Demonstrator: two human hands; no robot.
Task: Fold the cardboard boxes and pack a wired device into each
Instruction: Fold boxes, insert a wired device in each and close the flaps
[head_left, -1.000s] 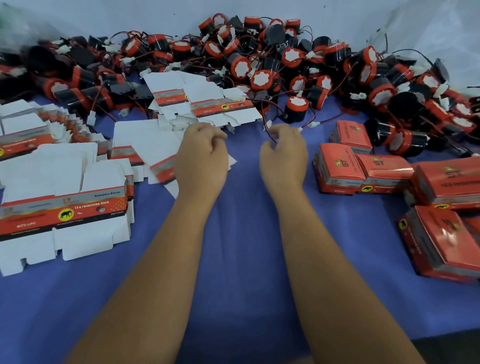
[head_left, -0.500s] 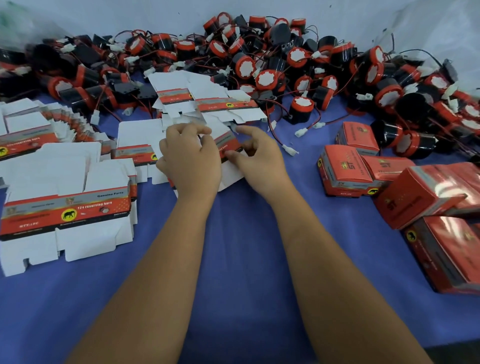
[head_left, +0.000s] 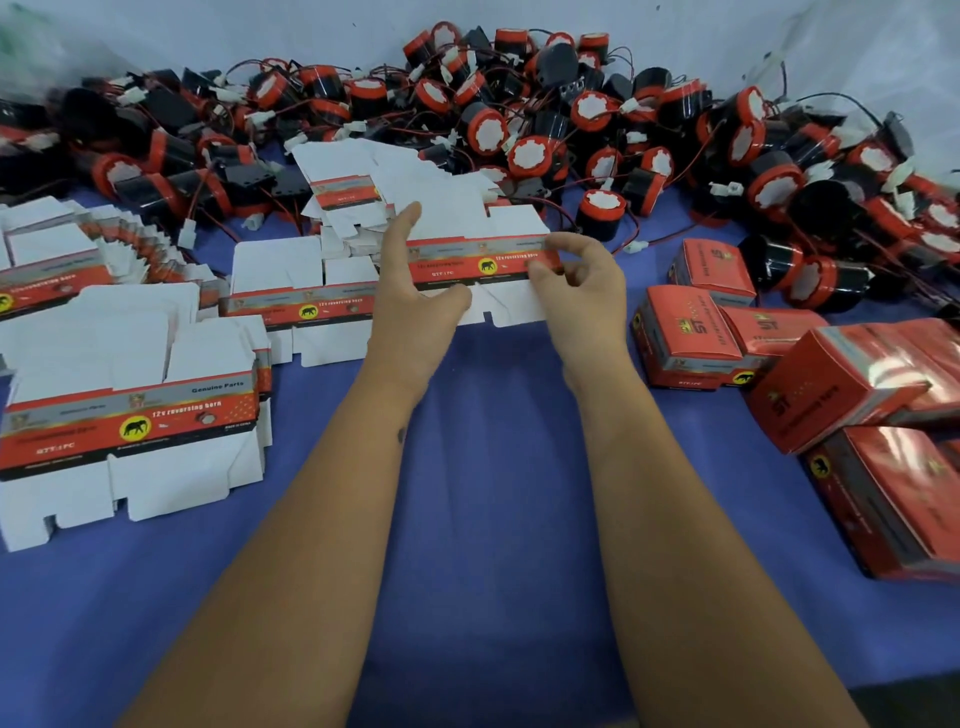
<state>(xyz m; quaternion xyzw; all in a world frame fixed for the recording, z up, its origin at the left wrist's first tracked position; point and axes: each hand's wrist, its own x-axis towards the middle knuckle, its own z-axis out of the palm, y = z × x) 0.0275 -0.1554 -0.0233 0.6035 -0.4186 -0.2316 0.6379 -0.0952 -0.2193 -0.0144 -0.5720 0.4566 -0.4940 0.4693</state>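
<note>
Both hands are on one flat box (head_left: 475, 260), held over the blue counter (head_left: 493, 493) toward twelve o'clock. The left hand (head_left: 410, 291) takes its left end, fingers straight up behind the card, thumb underneath. The right hand (head_left: 582, 286) has a pinching grip on the right end. Stacks of flat boxes (head_left: 130, 415) lie at nine o'clock, folded boxes (head_left: 691, 338) at three o'clock, and the heap of wired devices (head_left: 519, 130) runs across twelve o'clock.
</note>
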